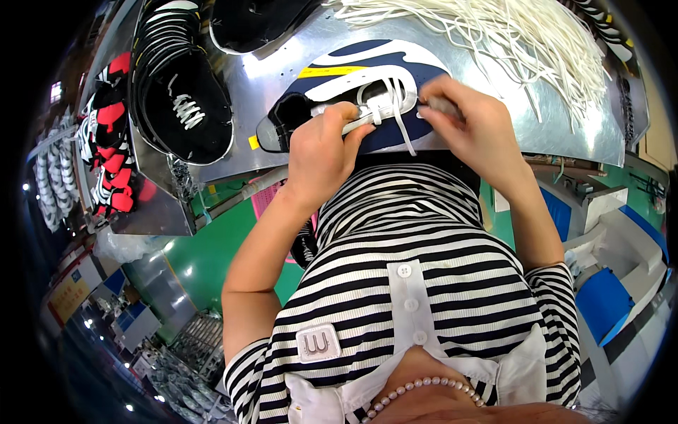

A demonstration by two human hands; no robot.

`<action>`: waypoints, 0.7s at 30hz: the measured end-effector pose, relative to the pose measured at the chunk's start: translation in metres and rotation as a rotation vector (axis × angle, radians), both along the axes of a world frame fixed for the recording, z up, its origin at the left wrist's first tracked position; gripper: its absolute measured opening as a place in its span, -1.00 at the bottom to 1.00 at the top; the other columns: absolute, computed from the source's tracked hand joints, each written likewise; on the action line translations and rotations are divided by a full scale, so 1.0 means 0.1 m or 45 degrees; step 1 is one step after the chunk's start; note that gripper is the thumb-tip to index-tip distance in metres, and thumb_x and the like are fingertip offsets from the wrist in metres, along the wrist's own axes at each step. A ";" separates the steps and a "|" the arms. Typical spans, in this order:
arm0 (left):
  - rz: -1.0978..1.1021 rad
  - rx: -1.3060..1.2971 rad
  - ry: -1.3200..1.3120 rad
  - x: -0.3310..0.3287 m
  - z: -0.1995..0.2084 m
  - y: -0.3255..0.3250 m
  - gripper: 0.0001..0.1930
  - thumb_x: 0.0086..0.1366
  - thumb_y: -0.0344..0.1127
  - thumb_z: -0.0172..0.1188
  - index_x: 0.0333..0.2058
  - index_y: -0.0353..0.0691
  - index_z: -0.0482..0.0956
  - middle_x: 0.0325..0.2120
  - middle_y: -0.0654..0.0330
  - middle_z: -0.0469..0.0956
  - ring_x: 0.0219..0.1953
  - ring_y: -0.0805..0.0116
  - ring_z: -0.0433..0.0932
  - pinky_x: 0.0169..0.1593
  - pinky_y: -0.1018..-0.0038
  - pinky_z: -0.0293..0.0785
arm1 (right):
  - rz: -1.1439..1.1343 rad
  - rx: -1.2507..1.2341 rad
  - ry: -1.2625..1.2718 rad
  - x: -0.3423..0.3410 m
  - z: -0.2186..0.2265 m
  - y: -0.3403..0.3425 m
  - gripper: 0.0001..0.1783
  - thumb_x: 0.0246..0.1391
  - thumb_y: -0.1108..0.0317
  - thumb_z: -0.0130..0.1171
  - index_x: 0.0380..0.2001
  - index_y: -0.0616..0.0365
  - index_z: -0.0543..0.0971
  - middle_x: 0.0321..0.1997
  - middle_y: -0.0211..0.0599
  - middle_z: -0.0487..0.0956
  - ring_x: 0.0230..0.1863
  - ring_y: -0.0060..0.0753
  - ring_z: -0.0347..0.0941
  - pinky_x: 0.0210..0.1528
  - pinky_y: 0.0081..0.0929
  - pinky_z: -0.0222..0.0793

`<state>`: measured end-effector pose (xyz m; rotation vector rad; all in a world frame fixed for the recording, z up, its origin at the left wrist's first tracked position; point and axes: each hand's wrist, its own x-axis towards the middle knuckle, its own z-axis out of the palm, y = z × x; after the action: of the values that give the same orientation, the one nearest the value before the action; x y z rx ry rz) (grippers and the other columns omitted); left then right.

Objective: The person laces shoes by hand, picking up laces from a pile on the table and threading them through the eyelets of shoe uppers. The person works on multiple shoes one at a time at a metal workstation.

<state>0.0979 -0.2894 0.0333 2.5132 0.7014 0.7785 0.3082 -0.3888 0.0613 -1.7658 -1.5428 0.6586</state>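
A navy and white shoe upper (424, 62) with a black and grey heel lies on the metal table, its toe toward the right. My left hand (321, 145) is closed on the white edge of its opening, thumb and forefinger pinching beside the eyelets. A white shoelace (400, 116) runs through the eyelet area; one loop stands up and a loose end hangs over the near side. To the right of the upper, my right hand (472, 120) is closed in a pinch, its fingers partly blurred. A bit of white lace shows at its fingertips.
Loose white laces (508, 42) lie in a big heap at the back right. A stack of black shoe uppers (191, 92) stands at the left, another black upper (258, 25) behind. Red, black and white uppers (113, 155) hang beyond the left edge. The metal table (251, 92) ends close to my body.
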 end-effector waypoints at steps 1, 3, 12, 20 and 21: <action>-0.060 0.054 -0.001 0.03 0.02 -0.01 -0.66 0.12 -0.39 0.38 -0.18 -0.23 0.43 -0.52 0.11 0.56 -0.53 0.12 0.55 -0.45 0.32 0.44 | 0.008 0.273 0.172 -0.06 0.01 0.08 -0.85 0.04 0.51 0.24 -0.28 0.18 0.56 -0.45 -0.28 0.61 -0.49 -0.34 0.54 -0.45 -0.57 0.42; -0.136 0.139 0.020 0.04 0.05 -0.02 -0.65 0.10 -0.40 0.40 -0.20 -0.23 0.43 -0.53 0.13 0.55 -0.54 0.13 0.53 -0.47 0.32 0.42 | 0.201 0.502 0.133 -0.25 0.03 0.27 -0.86 0.07 0.47 0.21 -0.26 0.19 0.55 -0.45 -0.24 0.61 -0.50 -0.28 0.54 -0.44 -0.49 0.42; -0.299 0.185 -0.097 -0.09 -0.01 -0.02 -0.63 0.02 -0.49 0.44 -0.26 -0.21 0.41 -0.49 0.16 0.55 -0.56 0.17 0.48 -0.49 0.35 0.35 | 0.427 -0.082 -0.003 -0.17 -0.08 0.41 -0.80 0.10 0.34 0.18 -0.19 0.11 0.60 -0.51 -0.20 0.60 -0.50 -0.29 0.53 -0.38 -0.37 0.39; -0.275 -0.023 0.042 -0.15 0.05 0.00 -0.56 0.04 -0.42 0.45 -0.18 -0.28 0.38 -0.47 0.09 0.55 -0.47 0.08 0.57 -0.42 0.32 0.45 | -0.060 0.455 0.847 0.05 0.45 0.50 -0.82 0.13 0.42 0.23 -0.20 0.22 0.64 -0.32 -0.41 0.65 -0.28 -0.60 0.57 -0.15 -0.63 0.46; -0.277 -0.077 0.055 -0.16 0.06 0.00 -0.54 0.05 -0.41 0.45 -0.16 -0.30 0.36 -0.44 0.07 0.58 -0.43 0.08 0.59 -0.40 0.33 0.48 | -0.073 0.480 0.803 0.19 0.48 0.50 -0.83 0.13 0.42 0.24 -0.21 0.21 0.64 -0.29 -0.41 0.65 -0.26 -0.59 0.57 -0.12 -0.61 0.45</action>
<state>0.0818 -0.2894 0.0397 2.5048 0.4475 0.6187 0.3269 -0.3387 0.1092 -1.1624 -1.0855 0.7465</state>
